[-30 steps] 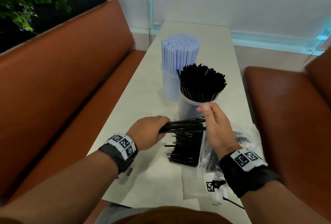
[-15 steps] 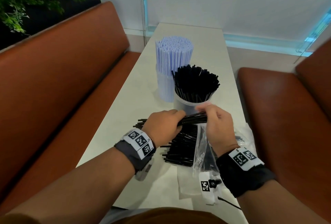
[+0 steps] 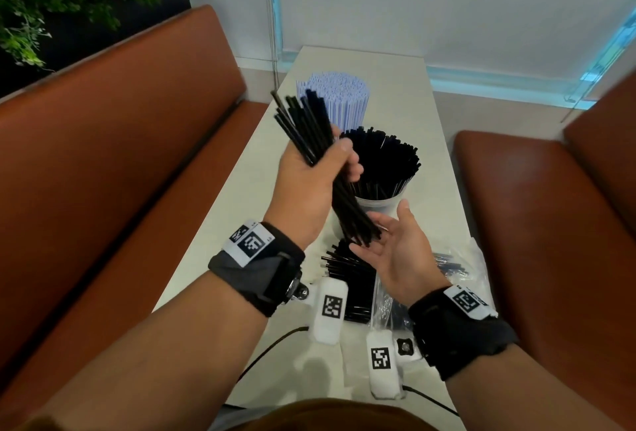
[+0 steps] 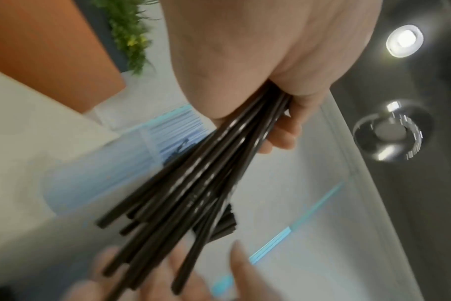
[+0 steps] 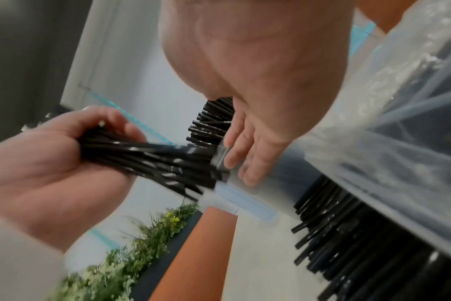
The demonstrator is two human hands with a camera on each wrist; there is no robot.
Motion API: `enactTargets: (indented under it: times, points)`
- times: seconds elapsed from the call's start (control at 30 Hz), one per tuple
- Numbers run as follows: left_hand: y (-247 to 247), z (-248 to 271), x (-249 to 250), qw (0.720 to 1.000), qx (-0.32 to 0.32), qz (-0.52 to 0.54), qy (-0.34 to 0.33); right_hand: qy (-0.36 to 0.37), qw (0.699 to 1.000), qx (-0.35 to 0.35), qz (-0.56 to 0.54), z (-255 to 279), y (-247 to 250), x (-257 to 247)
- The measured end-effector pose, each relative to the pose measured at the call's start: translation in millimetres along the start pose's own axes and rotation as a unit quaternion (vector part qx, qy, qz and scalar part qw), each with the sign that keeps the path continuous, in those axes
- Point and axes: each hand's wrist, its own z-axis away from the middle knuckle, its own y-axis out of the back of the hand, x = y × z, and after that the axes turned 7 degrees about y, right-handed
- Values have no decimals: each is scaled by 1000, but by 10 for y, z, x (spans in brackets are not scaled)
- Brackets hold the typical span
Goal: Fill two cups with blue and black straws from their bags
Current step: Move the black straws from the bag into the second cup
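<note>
With blue cup packed and black cup near full, step in hand: loading a further bundle of black straws. Left hand, grip clenched round bundle mid-length, tilted, above table. Right hand, palm flat, released, apparently squaring lower tips. Next: upend over black cup, lower. Bag with remainder on table below.

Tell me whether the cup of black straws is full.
Nearly full: the cup of black straws is densely packed and fanning above its rim, while the left hand grips another bundle outside it.
</note>
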Motion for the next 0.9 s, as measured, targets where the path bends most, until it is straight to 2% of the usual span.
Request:
enactTargets:
  times: [0.07,0.13,0.2,0.33,0.4,0.47,0.53,0.57,0.63,0.7,0.73,0.83,0.9]
  points:
    - [-64,-36,16,998,14,59,-4,-19,998,-7,-65,25,-32,-28]
    - [-140,-12,-40,998,24,66,0,-31,993,-29,-109,43,-84,-45]
    - [-178,6,-106,998,31,46,12,-37,990,-54,-127,50,-114,-38]
    - [-121,-67,-92,998,35,59,17,-6,989,-48,-136,1,-14,-63]
    - [-112,-59,-103,998,31,45,18,3,992,-83,-98,2,-3,-60]
    - [-120,-26,-147,999,30,23,28,28,993,-113,0,7,-42,-36]
    - [-99,-16,-185,999,34,24,33,124,983,-100,93,-6,-32,-20]
    - [-84,-18,-191,998,38,24,33,180,972,-96,119,-8,-10,-33]
    - [-84,4,-201,998,43,13,39,251,931,-166,205,11,22,-67]
    - [-124,55,-223,998,43,8,55,240,866,-243,366,23,6,-42]
    - [-143,73,-232,997,43,8,62,233,839,-238,430,20,-11,-11]
    - [-133,52,-169,996,43,18,70,257,800,-138,524,-4,-31,41]
    - [-97,0,-103,996,43,38,74,257,771,-102,574,-24,-16,72]
